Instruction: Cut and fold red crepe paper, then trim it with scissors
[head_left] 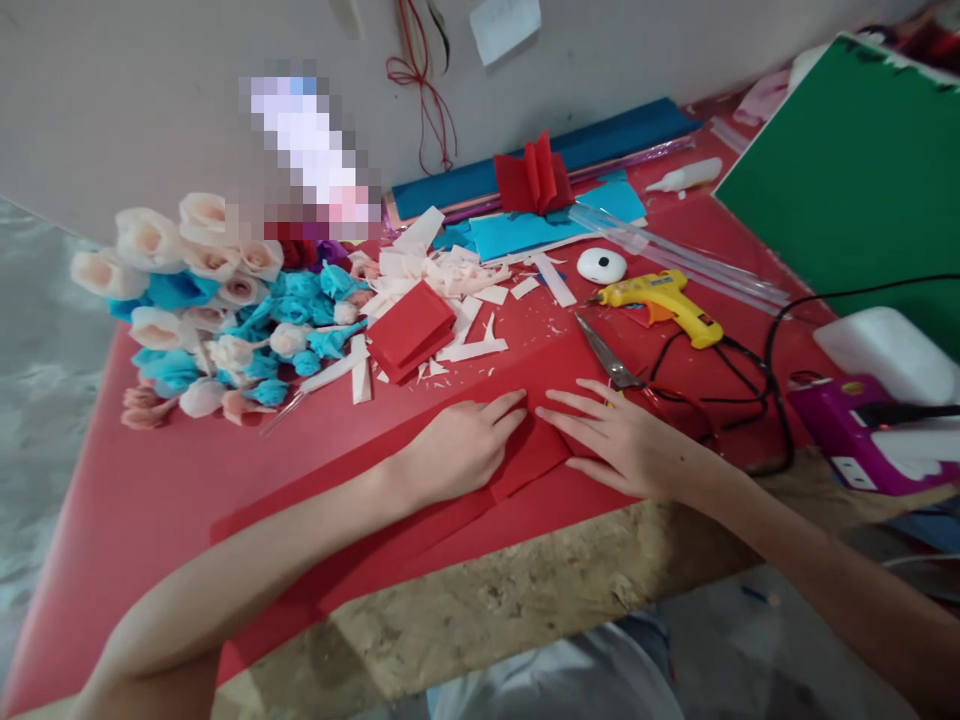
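A long sheet of red paper [360, 490], partly folded over at its right end, lies across the near side of the table. My left hand [465, 447] is closed on the paper near the fold, fingers bent together and thumb hidden. My right hand [626, 440] rests open on the folded part, fingers spread and pointing left. Just beyond the right fingers are scissors [606, 352], their handles partly hidden by that hand. A small folded stack of red paper [412, 330] lies past my left hand.
Paper flowers [169, 330] in cream and blue are heaped at left, beside white paper scraps [457, 275]. A yellow glue gun [667, 300], clear glue sticks [690, 260], a white glue bottle [686, 177], a green board [847, 190] and a purple power box [832, 425] occupy the right.
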